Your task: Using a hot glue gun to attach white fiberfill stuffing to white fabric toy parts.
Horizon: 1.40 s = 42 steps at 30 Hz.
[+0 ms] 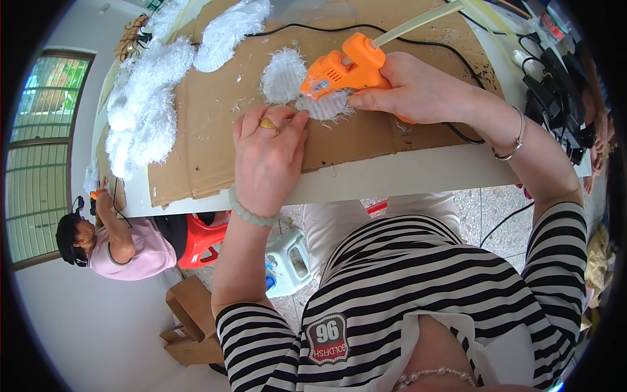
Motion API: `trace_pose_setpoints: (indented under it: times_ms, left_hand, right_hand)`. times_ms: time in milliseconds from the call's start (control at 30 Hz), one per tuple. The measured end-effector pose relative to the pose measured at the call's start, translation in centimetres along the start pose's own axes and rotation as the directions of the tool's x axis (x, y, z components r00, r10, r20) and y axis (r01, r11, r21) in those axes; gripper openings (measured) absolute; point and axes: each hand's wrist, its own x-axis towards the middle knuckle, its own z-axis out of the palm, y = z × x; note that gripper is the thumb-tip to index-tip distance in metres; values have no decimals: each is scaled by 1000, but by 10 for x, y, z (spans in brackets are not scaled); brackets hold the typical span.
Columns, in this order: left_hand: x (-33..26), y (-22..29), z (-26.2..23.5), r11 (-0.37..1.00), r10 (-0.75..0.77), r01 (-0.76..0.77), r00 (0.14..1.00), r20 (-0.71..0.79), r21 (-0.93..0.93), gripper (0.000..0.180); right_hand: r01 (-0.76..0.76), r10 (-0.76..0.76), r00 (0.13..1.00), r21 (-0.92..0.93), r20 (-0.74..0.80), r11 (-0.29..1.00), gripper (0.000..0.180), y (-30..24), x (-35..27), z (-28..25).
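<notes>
Our right hand (418, 85) is wrapped round the glue gun (349, 68); our left hand (269, 153) rests with bent fingers on the cardboard (219, 124), fingertips at the edge of the near disc (324, 108), though we cannot tell whether they pinch it or only press beside it; that ribbed white disc lies partly under the gun's body, frayed fringe towards us; the far disc (281, 80) lies just beyond, by the gun's front end.

We judge the step to be gluing these discs; to do it well, we would steady the near disc by its rim, fingertips clear of the hot tip, which we cannot make out; a thin, even bead on the ribbed middle should serve better than a blob, since loose fringe could trail into the glue; the stick (418, 25) juts from the gun's back and needs room to feed.

Beyond the discs the cord (313, 27) crosses the cardboard on the desk (392, 175); we would leave it slack, so that it does not tug at our aim; the long piece (228, 32) and the fluffy pile (147, 98) lie well apart from the gun, a good place for them, safe from stray strings.
</notes>
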Motion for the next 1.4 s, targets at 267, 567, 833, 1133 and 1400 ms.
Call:
trace_pose_setpoints:
  times_ms: [267,567,833,1133,1400]
  left_hand:
    - [3,-17,-5,928,-144,116,988,-56,-354,13]
    - [41,-55,17,854,-290,316,949,127,-413,29]
    - [43,-49,17,934,-222,244,969,112,-260,30]
    - [39,-49,19,959,-179,193,980,85,-208,29]
    - [39,-48,18,964,-172,186,981,88,-191,29]
  right_hand:
    - [-77,76,996,27,34,997,35,0,1,1]
    - [-63,63,998,8,20,998,35,1,1,2]
    - [-3,5,1000,-82,21,997,37,4,-2,-1]
    - [0,4,999,-86,46,996,35,2,-7,-1]
    - [20,-9,998,-163,64,987,33,1,-15,-6]
